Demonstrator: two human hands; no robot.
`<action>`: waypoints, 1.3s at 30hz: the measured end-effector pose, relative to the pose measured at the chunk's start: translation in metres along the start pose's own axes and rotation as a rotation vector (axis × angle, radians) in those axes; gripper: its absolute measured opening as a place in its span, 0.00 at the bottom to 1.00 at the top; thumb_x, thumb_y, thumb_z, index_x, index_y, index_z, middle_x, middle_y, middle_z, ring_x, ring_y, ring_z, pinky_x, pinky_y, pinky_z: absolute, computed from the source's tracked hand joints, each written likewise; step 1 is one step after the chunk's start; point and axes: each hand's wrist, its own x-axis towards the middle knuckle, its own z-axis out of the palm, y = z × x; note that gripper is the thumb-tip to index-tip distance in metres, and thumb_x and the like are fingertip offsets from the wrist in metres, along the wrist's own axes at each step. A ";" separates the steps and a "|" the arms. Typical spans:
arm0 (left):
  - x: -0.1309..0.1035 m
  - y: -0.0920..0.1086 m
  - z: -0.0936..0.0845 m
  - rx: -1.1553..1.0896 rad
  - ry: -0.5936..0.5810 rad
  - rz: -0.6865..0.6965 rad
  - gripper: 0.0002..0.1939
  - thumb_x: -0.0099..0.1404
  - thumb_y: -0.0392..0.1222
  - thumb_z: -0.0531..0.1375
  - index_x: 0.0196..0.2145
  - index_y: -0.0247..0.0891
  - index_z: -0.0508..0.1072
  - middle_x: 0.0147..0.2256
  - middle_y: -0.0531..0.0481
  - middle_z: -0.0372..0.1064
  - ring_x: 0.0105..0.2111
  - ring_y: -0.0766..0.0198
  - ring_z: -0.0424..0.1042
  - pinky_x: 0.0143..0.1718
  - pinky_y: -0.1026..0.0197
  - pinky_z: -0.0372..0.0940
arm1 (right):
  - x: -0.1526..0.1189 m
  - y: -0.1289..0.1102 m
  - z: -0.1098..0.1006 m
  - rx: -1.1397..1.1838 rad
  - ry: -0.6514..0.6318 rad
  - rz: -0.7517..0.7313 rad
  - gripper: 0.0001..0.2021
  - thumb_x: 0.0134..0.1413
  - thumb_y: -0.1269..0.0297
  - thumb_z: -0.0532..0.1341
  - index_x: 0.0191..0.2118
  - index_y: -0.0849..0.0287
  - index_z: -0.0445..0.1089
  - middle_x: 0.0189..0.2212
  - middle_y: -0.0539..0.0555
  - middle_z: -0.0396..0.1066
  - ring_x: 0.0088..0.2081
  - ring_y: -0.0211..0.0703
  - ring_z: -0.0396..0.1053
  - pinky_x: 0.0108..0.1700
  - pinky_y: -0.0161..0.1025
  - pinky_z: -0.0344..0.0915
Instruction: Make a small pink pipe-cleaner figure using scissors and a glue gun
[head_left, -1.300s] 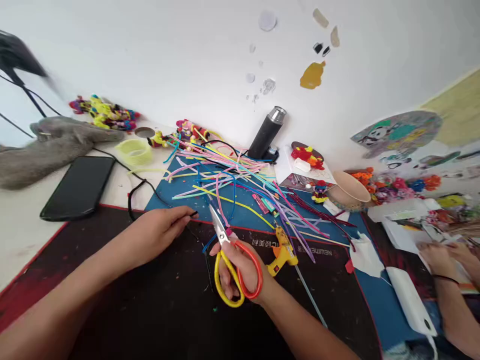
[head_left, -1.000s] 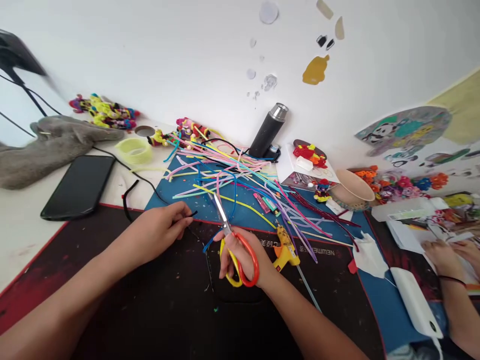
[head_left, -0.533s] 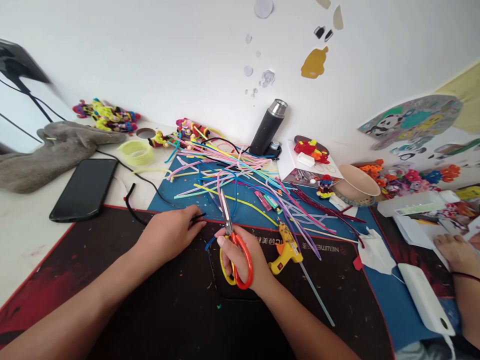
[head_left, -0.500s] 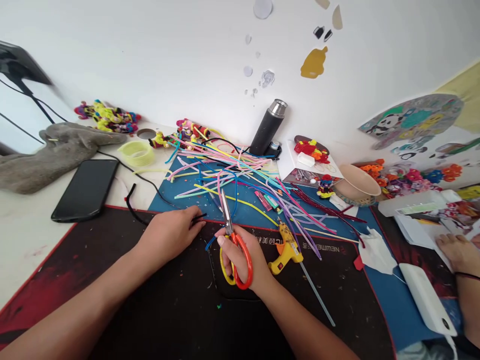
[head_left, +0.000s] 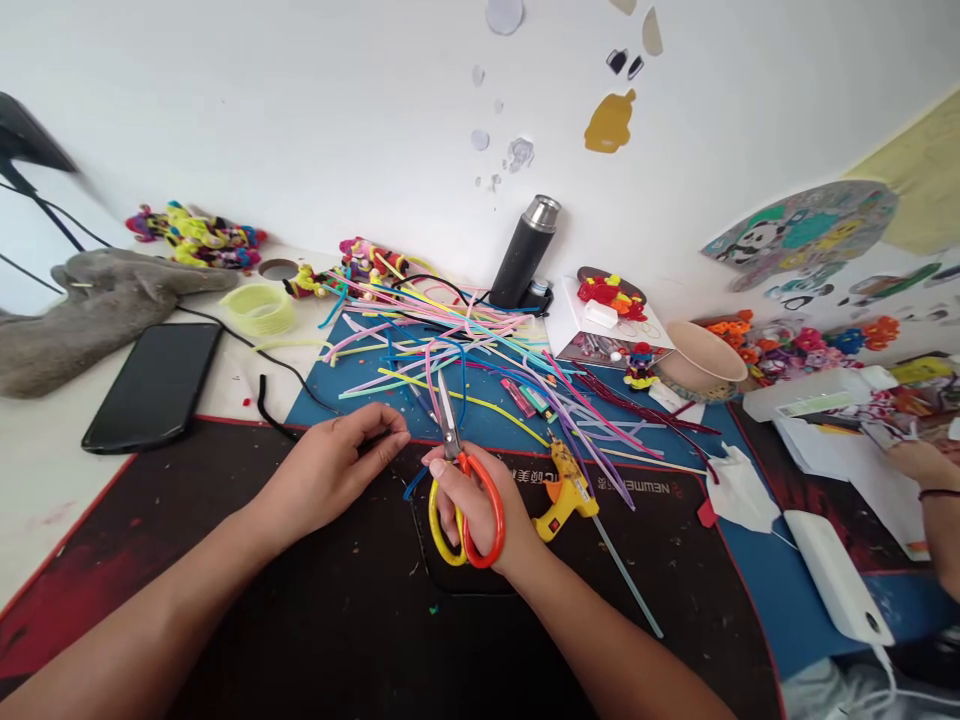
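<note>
My left hand [head_left: 341, 465] is closed above the dark mat, thumb and fingertips pinched together. A black pipe cleaner [head_left: 271, 412] runs in behind this hand from the left; the part at the fingers is mostly hidden. My right hand [head_left: 484, 500] holds scissors [head_left: 452, 440] with one red and one yellow handle loop. Their blades point away from me and look nearly closed. Just beyond lies a loose heap of coloured pipe cleaners [head_left: 480, 340]. A yellow glue gun [head_left: 564, 495] with a clear glue stick rests right of my right hand.
At left are a black phone [head_left: 154, 385] and a yellow coil [head_left: 259, 310]. A black flask [head_left: 525, 250] leans by the wall, near a white box [head_left: 600, 325] and a bowl [head_left: 701, 360]. A white device [head_left: 836, 575] and another person's hand [head_left: 911, 455] are at right.
The black end that stuck out past my left fingertips no longer shows, and those fingers are more raised and curled. The scissors stay in my right hand. The other person's hand has shifted.
</note>
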 end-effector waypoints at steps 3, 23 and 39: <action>-0.003 0.002 0.002 -0.016 0.004 0.081 0.14 0.80 0.54 0.57 0.42 0.44 0.75 0.34 0.55 0.79 0.31 0.63 0.77 0.35 0.66 0.68 | 0.004 -0.008 0.001 -0.006 0.000 -0.023 0.27 0.61 0.38 0.70 0.49 0.59 0.73 0.16 0.40 0.66 0.14 0.35 0.60 0.18 0.32 0.57; -0.011 -0.002 0.003 0.063 -0.008 0.268 0.10 0.78 0.40 0.57 0.51 0.42 0.77 0.42 0.50 0.86 0.39 0.61 0.86 0.43 0.66 0.76 | 0.015 -0.024 0.009 -0.045 -0.084 0.005 0.21 0.61 0.44 0.71 0.44 0.56 0.69 0.15 0.40 0.65 0.15 0.36 0.59 0.19 0.32 0.57; -0.009 -0.002 0.002 0.019 0.068 0.211 0.13 0.80 0.49 0.60 0.50 0.43 0.82 0.41 0.49 0.87 0.35 0.61 0.85 0.41 0.64 0.77 | 0.020 -0.028 0.010 -0.014 -0.084 -0.010 0.20 0.60 0.44 0.70 0.43 0.54 0.68 0.15 0.39 0.65 0.14 0.35 0.58 0.18 0.32 0.56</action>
